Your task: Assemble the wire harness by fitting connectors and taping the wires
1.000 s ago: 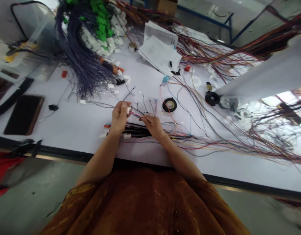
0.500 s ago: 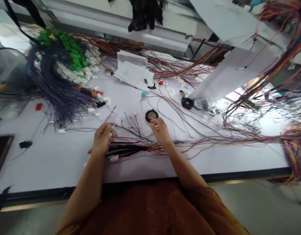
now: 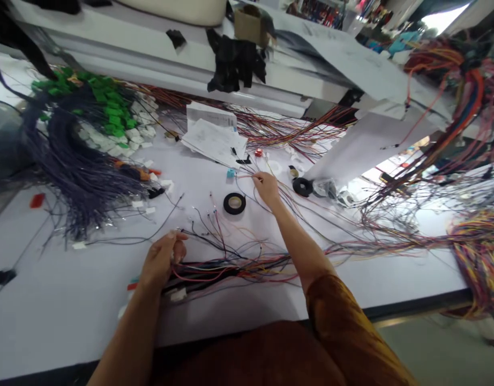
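Right hand out at the blue connector, left hand curled at the harness

Nothing could be read from where I stood: the white paper sheets (image 3: 215,140), just beyond the right hand (image 3: 266,187), carried print too small to make out, and I spotted no brand anywhere.

Half a second earlier that right hand had been beside the black tape roll (image 3: 226,205). Now it had moved farther out, leaving the roll nearer the body and a little to its left. Its thumb and forefinger were pinched together on a thin orange wire (image 3: 247,176), which ran to the blue connector (image 3: 231,173) just left of the fingertips.

The left hand (image 3: 162,258) remained at the near end of the wire harness (image 3: 267,264), fingers curled narrow around pink and dark wires; what those ended in was hidden. The harness stretched from that hand off to the right, passing under the right forearm. A white connector (image 3: 178,295) lay just on the body side of the left hand. Well beyond it, farther left, green connectors (image 3: 112,110) topped a heap of dark blue wires (image 3: 90,187).
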Motion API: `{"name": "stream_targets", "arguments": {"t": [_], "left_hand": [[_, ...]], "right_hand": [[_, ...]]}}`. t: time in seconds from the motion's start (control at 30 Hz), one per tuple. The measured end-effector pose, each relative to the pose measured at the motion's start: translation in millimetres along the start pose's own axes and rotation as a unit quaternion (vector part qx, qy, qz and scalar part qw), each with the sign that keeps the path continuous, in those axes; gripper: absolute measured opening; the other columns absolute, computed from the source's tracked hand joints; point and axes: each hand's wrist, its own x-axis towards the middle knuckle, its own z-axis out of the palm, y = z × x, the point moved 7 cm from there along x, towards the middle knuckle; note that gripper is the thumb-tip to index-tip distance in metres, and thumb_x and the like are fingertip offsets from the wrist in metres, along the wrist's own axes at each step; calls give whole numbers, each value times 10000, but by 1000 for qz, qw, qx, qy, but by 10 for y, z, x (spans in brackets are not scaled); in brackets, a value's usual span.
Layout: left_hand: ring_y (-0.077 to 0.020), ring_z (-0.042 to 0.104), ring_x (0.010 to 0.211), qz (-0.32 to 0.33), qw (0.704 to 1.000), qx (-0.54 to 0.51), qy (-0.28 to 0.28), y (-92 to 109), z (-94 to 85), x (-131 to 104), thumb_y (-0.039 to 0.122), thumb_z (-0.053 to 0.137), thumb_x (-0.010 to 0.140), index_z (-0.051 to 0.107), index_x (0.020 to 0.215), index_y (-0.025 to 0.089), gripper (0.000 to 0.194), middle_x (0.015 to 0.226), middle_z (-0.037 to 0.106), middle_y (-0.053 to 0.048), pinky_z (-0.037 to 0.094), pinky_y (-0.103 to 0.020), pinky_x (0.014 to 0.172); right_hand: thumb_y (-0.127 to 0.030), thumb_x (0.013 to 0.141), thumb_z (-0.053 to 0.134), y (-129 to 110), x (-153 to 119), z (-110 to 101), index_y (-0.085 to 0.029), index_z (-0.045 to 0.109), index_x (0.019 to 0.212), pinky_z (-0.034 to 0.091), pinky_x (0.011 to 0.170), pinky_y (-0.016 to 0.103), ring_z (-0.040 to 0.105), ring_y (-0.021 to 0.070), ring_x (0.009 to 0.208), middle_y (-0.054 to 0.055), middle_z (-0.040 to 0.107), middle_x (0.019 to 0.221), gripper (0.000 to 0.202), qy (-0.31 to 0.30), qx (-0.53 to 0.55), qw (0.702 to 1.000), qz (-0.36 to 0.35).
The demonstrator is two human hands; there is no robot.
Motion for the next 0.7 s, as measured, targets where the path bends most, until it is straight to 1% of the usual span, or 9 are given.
{"name": "stream_targets", "arguments": {"t": [0.07, 0.13, 0.23, 0.3, 0.37, 0.47, 0.57, 0.63, 0.7], "left_hand": [[-120, 378, 441, 4, 1000, 12, 11, -5, -14, 13, 479, 572, 881, 653, 777, 175, 331, 396, 390, 41, 343, -244, 480], [-125, 384, 439, 7, 1000, 19, 17, -12, -23, 21, 476, 570, 879, 647, 771, 179, 325, 394, 384, 42, 344, -249, 475], [-124, 385, 445, 2, 1000, 23, 9, -42, -32, 26, 460, 553, 898, 642, 795, 186, 306, 411, 383, 46, 352, -251, 487], [-120, 391, 458, -6, 1000, 25, 4, -65, -49, 24, 449, 555, 903, 633, 804, 189, 289, 429, 392, 48, 357, -246, 500], [-121, 403, 473, -17, 999, 31, 6, -83, -71, 17, 463, 555, 906, 628, 812, 189, 298, 447, 398, 47, 351, -239, 500], [-134, 425, 493, -29, 998, 53, 10, -85, -89, 7, 510, 540, 904, 630, 834, 189, 340, 467, 408, 39, 325, -233, 474], [-136, 424, 498, -26, 998, 62, 14, -66, -89, 4, 506, 560, 889, 632, 823, 190, 332, 467, 408, 38, 332, -238, 482], [-131, 422, 503, -26, 998, 60, 14, -59, -86, 2, 497, 580, 882, 639, 803, 195, 318, 466, 414, 37, 342, -244, 498], [-125, 418, 506, -29, 998, 57, 14, -56, -84, -2, 505, 590, 878, 658, 792, 210, 314, 464, 417, 38, 348, -249, 508]], "right_hand": [[-188, 891, 451, 168, 292, -44, -118, 731, 986, 444, 896, 279, 622, 169, 951, 95, 720, 1008, 304, -6, -46, 998, 32], [-167, 871, 457, 218, 518, -13, -115, 745, 965, 439, 887, 283, 618, 179, 950, 101, 724, 998, 307, -18, -64, 997, 37], [-176, 847, 500, 183, 759, 129, -146, 762, 953, 443, 857, 290, 615, 188, 931, 92, 726, 999, 284, -46, -87, 994, 43], [-190, 821, 549, 143, 876, 235, -162, 767, 937, 451, 832, 306, 613, 203, 910, 94, 725, 998, 248, -65, -102, 991, 50], [-171, 792, 579, 116, 967, 305, -162, 764, 906, 453, 817, 320, 609, 214, 893, 102, 723, 983, 217, -78, -116, 989, 54], [-141, 832, 516, 103, 1062, 281, -142, 739, 938, 438, 838, 325, 594, 210, 908, 118, 711, 1001, 247, -74, -128, 988, 45], [-141, 891, 427, 83, 1075, 125, -124, 698, 983, 411, 884, 310, 569, 193, 938, 117, 690, 1025, 286, -49, -122, 991, -3], [-137, 898, 427, 40, 991, 18, -130, 679, 950, 397, 904, 303, 557, 191, 948, 104, 682, 998, 257, -35, -115, 991, -56], [-137, 905, 440, 8, 824, -54, -141, 665, 937, 393, 895, 303, 552, 196, 956, 104, 675, 1010, 227, -30, -117, 989, -86]]}}
